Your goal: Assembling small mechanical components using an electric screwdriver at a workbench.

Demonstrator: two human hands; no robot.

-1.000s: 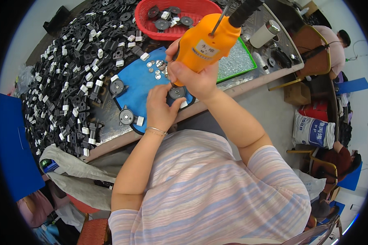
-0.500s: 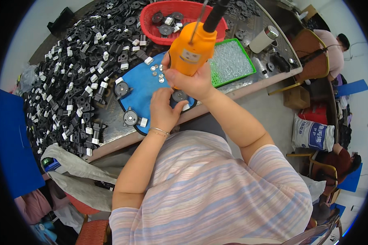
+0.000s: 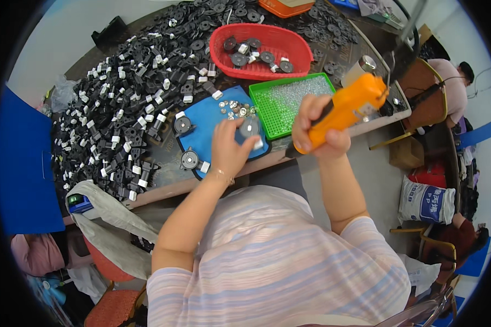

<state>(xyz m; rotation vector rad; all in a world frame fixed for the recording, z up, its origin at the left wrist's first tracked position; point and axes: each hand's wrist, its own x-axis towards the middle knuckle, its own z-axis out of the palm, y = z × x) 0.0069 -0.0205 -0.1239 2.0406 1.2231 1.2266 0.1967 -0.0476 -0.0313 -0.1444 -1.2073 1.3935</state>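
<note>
In my right hand (image 3: 321,126) is an orange electric screwdriver (image 3: 350,109), gripped round its body and tilted, with its dark tip pointing down left over the table's near edge. My left hand (image 3: 229,150) rests on the blue mat (image 3: 204,131), thumb and forefinger around a round black part (image 3: 249,127) with a white tab. Small silvery round pieces (image 3: 236,109) lie just beyond that part. Two similar black parts sit at the mat's left side, one at the upper corner (image 3: 183,126) and one lower down (image 3: 190,160).
Right of the mat is a green tray (image 3: 267,113) of small shiny pieces. Behind it stands a red basket (image 3: 256,74) with several black parts. A large heap of black and white parts (image 3: 131,103) covers the table's left. A pale flask (image 3: 356,71) stands at right; people sit beyond.
My right hand has moved right with the screwdriver, off the black part, and tipped it over. My left hand stays by the part. The view has shifted, showing more of the far table.
</note>
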